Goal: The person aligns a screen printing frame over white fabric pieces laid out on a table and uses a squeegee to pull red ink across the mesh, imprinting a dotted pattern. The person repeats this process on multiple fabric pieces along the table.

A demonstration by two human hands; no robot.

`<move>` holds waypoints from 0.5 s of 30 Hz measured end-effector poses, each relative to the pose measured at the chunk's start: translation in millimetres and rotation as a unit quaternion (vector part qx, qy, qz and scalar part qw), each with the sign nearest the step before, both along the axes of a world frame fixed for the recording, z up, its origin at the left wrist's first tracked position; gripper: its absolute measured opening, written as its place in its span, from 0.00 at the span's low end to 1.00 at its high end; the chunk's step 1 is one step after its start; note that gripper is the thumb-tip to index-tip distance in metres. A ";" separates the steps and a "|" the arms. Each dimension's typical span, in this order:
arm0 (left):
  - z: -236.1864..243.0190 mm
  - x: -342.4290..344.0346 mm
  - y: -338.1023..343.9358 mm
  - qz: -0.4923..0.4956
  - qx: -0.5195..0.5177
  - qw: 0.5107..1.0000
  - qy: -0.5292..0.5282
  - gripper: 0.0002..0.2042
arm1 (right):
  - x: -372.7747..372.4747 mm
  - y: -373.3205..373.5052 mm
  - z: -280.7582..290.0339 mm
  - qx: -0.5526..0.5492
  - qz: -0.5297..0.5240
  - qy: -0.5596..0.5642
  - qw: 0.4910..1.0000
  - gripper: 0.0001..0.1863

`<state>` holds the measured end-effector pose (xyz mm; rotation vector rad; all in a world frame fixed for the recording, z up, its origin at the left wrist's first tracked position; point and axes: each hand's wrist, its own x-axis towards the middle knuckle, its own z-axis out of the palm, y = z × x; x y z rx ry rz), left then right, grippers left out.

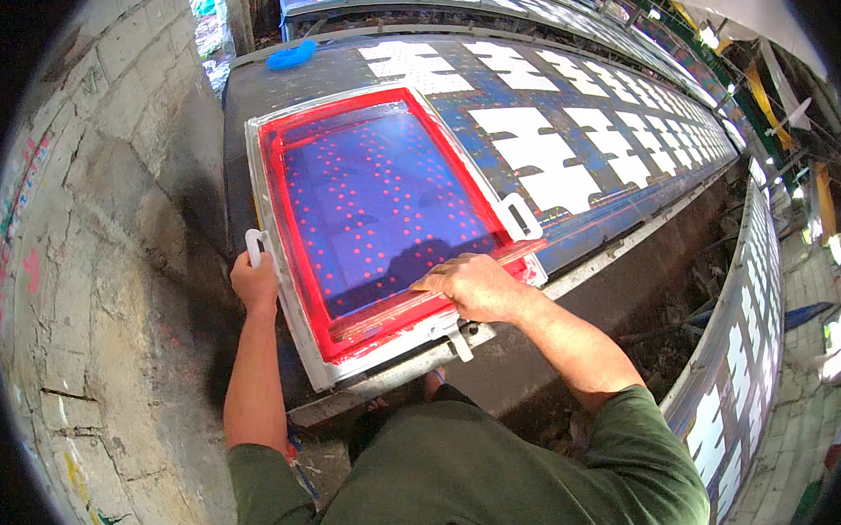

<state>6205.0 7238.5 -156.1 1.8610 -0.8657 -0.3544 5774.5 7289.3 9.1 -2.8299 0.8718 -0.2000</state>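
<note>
A screen-printing frame (387, 360) with white edges lies on the long dark table, right in front of me. Red ink or tape borders its blue mesh (380, 189), which has a pattern of red dots. My left hand (255, 281) is closed around the white handle (253, 242) on the frame's left side. Across the near end of the mesh lies a long, ink-stained squeegee (381, 319). My right hand (478, 286) grips it from above, fingers bent over its bar. A second white handle (524, 218) on the frame's right side stands free, just beyond the squeegee's end.
White cut fabric pieces (538, 159) lie in rows along the printing table (337, 71). A bundled blue thing (291, 55) rests at its far left. A concrete block wall (126, 181) rises at left. Another table with white pieces (739, 366) runs along the right, across a gap.
</note>
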 end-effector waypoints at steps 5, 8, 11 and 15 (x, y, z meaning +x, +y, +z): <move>2.0 -8.9 6.9 0.033 0.025 0.996 -0.084 0.17 | -7.9 10.8 -35.9 -0.019 -0.012 0.033 0.999 0.26; -6.6 -14.5 2.1 0.076 0.003 0.997 -0.012 0.15 | -16.1 22.3 -47.8 -0.017 -0.008 0.080 0.997 0.30; -14.3 -23.3 2.9 0.116 -0.004 0.991 -0.069 0.14 | -28.5 24.7 -45.7 0.024 0.023 0.070 0.997 0.35; -9.9 -32.8 10.2 0.144 -0.010 0.978 -0.151 0.13 | -45.5 5.3 -41.2 0.091 0.103 0.066 0.988 0.42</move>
